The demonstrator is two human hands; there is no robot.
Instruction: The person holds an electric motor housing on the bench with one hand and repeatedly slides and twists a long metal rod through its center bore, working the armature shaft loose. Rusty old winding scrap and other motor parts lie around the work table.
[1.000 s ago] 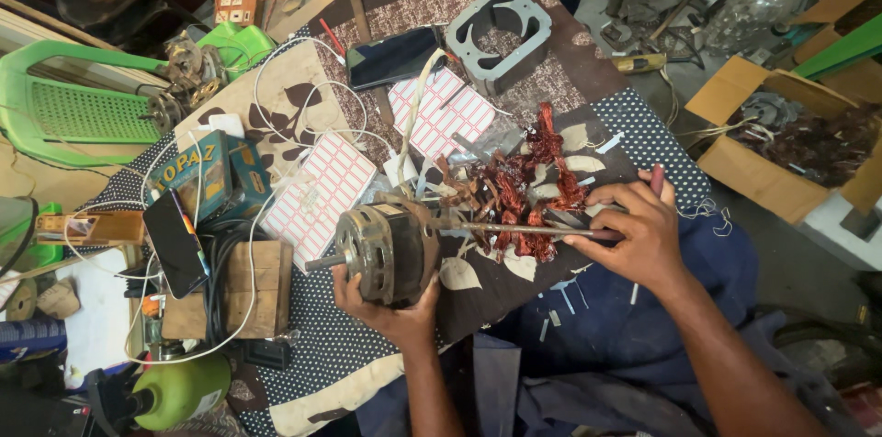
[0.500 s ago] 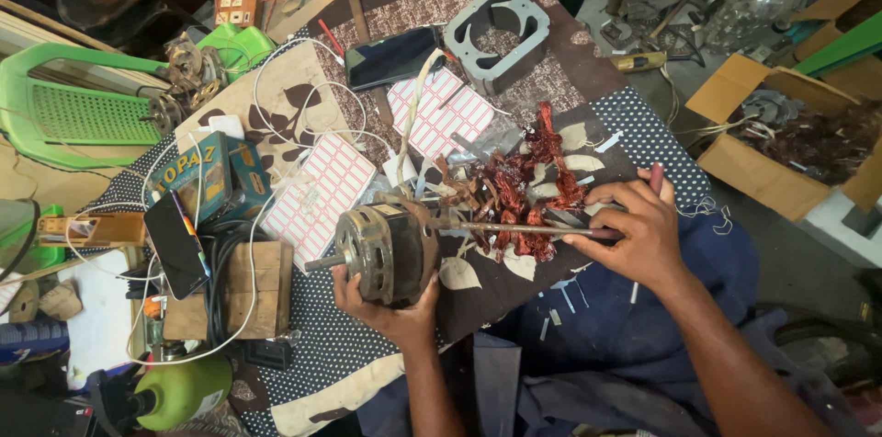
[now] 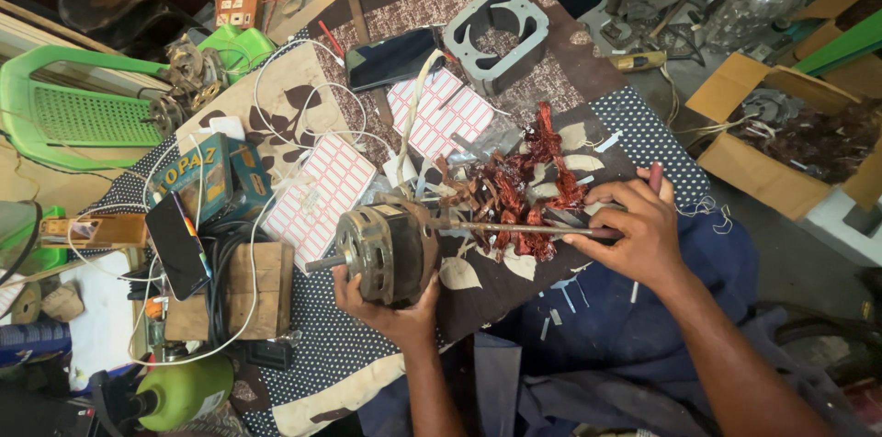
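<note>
Head view: electric motor (image 3: 386,251) cradled from below in left hand (image 3: 390,313), steadied; right hand (image 3: 634,230) gripping long screwdriver (image 3: 528,228), tip driven into motor; copper windings (image 3: 519,184) heaped beside on counter (image 3: 358,345).

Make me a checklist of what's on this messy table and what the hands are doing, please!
Surface: patchwork cloth over the table.
Job's things: electric motor cupped by left hand; long screwdriver gripped by right hand, tip at the motor.
Clutter: copper wire scraps, grey metal frame, label sheets, two phones, wooden block.
Grippers: both hands closed on their things.
Cables: white cords looping about.
Surroundings: green basket, cardboard box.
</note>
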